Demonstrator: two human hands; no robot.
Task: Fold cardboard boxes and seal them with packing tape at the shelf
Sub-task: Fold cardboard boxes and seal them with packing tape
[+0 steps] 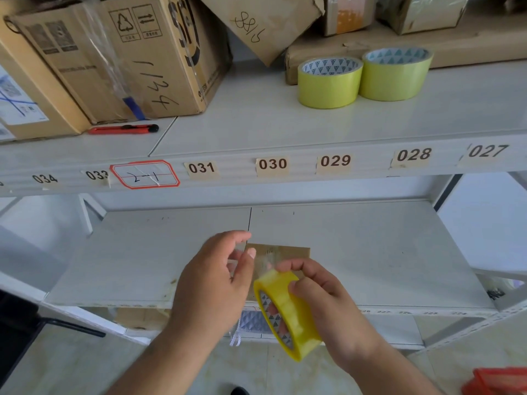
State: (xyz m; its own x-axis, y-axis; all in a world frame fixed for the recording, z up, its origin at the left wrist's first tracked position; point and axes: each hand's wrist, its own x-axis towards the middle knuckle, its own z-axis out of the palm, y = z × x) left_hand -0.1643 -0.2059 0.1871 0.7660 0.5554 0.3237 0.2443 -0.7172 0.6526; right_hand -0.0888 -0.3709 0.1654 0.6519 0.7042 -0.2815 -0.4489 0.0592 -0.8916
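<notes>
Shelving unit: a pale metal rack stood in front of the person, its front rail carrying numbered labels from 034 to 027, presumably so parcels could be found by slot.
Upper shelf: it held the stock and supplies at chest height, within reach but clear of the working level below.
Stored cartons: large boxes with handwritten numbers were pushed to the back left, leaving the front edge free.
Lower shelf: mostly bare, it appeared to serve as the work surface, low enough for both hands to press down on.
Small cardboard box: it lay flat near the front of the lower shelf, just behind the hands, partly hidden by them; whether it was fully folded cannot be told.
Spare tape rolls: two yellow-green rolls sat side by side on the upper shelf, likely kept as reserves.
Right hand: its fingers were closed around the yellow tape roll, tilted on edge above the shelf front so the strip could pay out toward the box.
Left hand: thumb and forefinger pinched what looked like the clear free end of tape, drawn taut away from the roll.
Utility knife: the red cutter rested on the upper shelf by the cartons, probably for trimming tape.
</notes>
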